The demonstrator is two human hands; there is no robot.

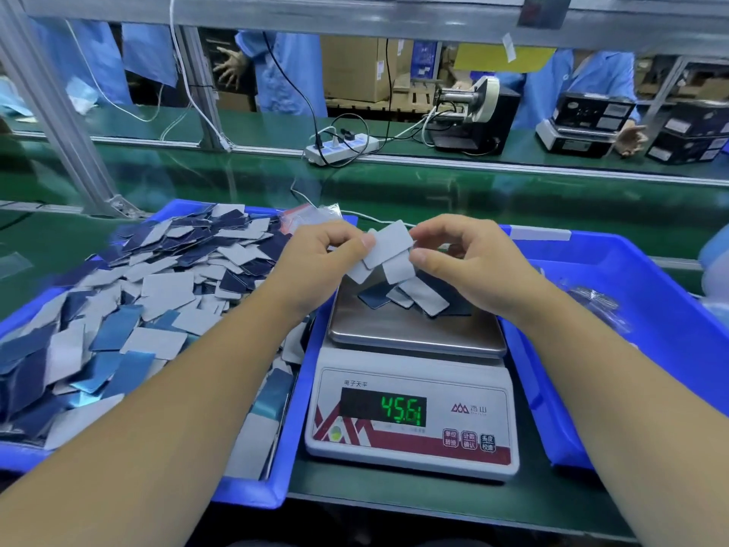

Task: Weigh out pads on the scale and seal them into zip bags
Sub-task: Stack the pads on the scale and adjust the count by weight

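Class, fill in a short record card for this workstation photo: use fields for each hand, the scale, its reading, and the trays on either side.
left hand: pinches grey pads above the scale
right hand: pinches the same fanned pads from the other side
scale: white body, steel pan, standing between two trays
pads on pan: a few, grey and dark blue, overlapping
display: green digits, about 45.6
left tray: blue, heaped with loose pads
right tray: blue, holds clear bags

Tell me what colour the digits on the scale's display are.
Green, on a black display, seen clearly in the head view.
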